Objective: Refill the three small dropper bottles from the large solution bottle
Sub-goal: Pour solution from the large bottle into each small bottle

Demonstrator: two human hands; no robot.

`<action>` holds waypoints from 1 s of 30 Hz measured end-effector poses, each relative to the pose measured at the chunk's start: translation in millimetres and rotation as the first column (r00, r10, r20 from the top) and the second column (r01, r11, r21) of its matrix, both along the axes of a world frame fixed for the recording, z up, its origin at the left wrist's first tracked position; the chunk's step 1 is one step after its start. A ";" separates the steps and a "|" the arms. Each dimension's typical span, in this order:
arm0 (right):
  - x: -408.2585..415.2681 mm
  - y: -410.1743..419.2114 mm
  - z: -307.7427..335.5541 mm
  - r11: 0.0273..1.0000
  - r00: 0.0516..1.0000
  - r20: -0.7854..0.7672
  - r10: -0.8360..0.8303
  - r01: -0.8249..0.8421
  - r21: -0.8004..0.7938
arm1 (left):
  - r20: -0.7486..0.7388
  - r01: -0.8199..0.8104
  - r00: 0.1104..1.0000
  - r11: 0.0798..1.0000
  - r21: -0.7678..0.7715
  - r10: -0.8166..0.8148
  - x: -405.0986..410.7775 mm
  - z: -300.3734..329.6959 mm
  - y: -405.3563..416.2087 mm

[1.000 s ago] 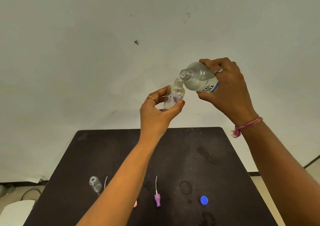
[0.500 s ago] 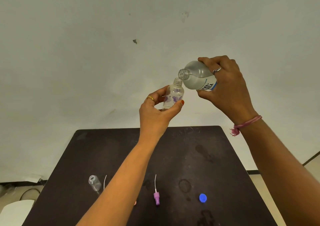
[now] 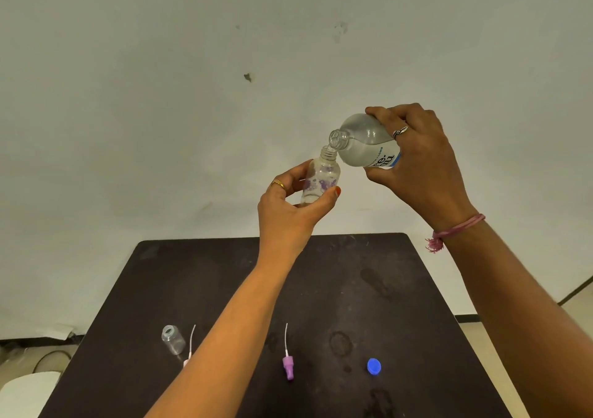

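My left hand (image 3: 290, 210) grips a small clear dropper bottle (image 3: 321, 180) with purple print, held upright above the far end of the dark table (image 3: 401, 289). My right hand (image 3: 420, 164) grips the large clear solution bottle (image 3: 362, 143), tilted with its open mouth right over the small bottle's neck. Clear liquid fills the lower side of the large bottle. Another small clear bottle (image 3: 173, 339) stands uncapped at the table's near left. A purple dropper cap with a white tube (image 3: 287, 361) lies near the middle. A second dropper tube (image 3: 191, 343) shows beside my left forearm.
A blue screw cap (image 3: 373, 366) lies on the table at the near right. Wet marks dot the tabletop. A pale wall rises behind the table. A white object (image 3: 22, 395) sits on the floor at the lower left, with a cable near it.
The large bottle has tipped further down and its mouth has come closer, now right over the small bottle's neck. My left hand has kept the small bottle steady.
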State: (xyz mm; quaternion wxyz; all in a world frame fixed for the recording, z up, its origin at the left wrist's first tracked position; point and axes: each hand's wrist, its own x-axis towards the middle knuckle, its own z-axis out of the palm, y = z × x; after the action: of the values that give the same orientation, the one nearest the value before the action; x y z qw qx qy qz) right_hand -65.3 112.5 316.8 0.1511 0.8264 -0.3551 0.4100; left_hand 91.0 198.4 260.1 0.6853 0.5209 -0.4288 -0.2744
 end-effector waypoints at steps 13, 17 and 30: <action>0.4 -3.3 -1.7 1.000 1.000 -0.005 0.003 -0.003 -0.009 | 0.013 -0.013 1.000 1.000 -0.002 0.013 -0.4 -1.4 -2.2; 0.4 -3.6 -1.3 1.000 1.000 -0.005 0.006 -0.006 -0.015 | 0.014 -0.015 1.000 1.000 0.006 0.015 -0.4 -1.2 -3.0; -0.1 -4.8 -0.3 1.000 1.000 -0.007 0.009 -0.009 -0.028 | 0.016 -0.017 1.000 1.000 0.007 0.017 -0.2 -1.6 -4.3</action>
State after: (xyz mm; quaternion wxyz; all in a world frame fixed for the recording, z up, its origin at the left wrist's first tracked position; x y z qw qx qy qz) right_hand -65.4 107.7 316.5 0.1619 0.8272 -0.3452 0.4128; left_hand 90.8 194.1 258.5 0.6822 0.5290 -0.4289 -0.2659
